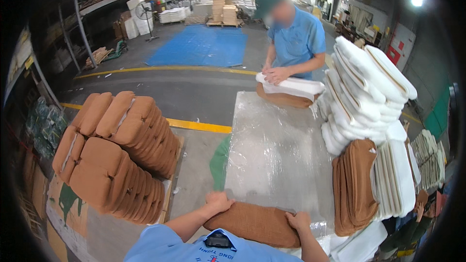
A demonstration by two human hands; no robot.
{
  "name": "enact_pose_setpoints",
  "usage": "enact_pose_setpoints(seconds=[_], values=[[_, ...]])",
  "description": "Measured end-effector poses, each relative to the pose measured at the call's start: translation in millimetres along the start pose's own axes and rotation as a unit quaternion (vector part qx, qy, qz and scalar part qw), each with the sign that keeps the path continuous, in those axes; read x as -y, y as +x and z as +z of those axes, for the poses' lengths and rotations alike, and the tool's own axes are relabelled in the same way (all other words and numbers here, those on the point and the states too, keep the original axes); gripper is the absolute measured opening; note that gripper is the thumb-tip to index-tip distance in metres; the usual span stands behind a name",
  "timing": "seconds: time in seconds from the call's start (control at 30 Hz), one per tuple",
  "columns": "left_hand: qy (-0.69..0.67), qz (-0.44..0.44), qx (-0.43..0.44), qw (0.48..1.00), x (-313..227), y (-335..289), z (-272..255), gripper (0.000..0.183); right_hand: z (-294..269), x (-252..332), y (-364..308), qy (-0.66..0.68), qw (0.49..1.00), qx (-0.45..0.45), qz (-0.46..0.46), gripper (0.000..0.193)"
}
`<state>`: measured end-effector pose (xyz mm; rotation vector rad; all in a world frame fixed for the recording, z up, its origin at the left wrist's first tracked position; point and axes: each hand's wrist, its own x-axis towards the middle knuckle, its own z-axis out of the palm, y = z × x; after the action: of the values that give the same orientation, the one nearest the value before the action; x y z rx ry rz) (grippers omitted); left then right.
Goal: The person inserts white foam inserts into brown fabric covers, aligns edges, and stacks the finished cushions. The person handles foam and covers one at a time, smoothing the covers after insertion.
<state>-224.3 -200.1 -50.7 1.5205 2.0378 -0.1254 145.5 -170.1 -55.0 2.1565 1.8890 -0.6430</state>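
A long brown fabric cushion (253, 224) with rounded ends lies flat at the near edge of the plastic-covered table (272, 155). My left hand (220, 201) grips its left end, fingers curled over the upper corner. At the opposite end, my right hand (298, 220) holds the edge, its thumb on top and the other fingers partly hidden. Across the table, a co-worker in a blue shirt (297, 31) has both hands on a white pad (291, 85), which rests in or on another brown cover (284, 98).
Tall stacks of brown cushions (109, 170) stand on a pallet at my left. To the right rise piled white pads (359, 92), with upright brown covers (354, 189) below them. A blue tarp (199, 46) covers floor farther back. Another person's hand (419, 210) shows at the lower right.
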Motion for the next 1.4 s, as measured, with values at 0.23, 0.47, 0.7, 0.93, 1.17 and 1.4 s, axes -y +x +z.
enact_pose_setpoints(seconds=[0.23, 0.47, 0.7, 0.93, 1.17, 1.4], values=[[-0.207, 0.012, -0.004, 0.978, 15.8, 13.4, 14.1, 0.036, 9.1, -4.6, 16.5, 0.058, 0.996, 0.049, 0.056, 0.057], [-0.362, 0.06, 0.001, 0.93, 2.2, 19.2, 15.4, 0.046, 30.4, -20.2, 21.9, 0.406, 0.908, -0.107, -0.001, 0.03], [-0.274, 0.047, 0.142, 0.95, 11.8, 34.7, -6.6, 0.055, -4.2, -17.9, 16.5, 0.359, 0.919, 0.163, 0.011, 0.013], [-0.167, 0.144, 0.04, 0.975, 0.9, 42.0, 6.5, 0.043, -5.9, -10.7, 54.1, 0.647, 0.702, 0.245, 0.17, 0.02], [-0.126, 0.038, -0.089, 0.987, -7.9, 26.1, 37.7, 0.043, 32.3, 24.9, 54.1, 0.766, 0.593, 0.087, 0.231, 0.032], [-0.121, 0.026, -0.117, 0.985, -11.8, 38.9, 42.5, 0.041, 42.8, 39.3, 64.4, 0.695, 0.686, 0.023, 0.214, 0.037]])
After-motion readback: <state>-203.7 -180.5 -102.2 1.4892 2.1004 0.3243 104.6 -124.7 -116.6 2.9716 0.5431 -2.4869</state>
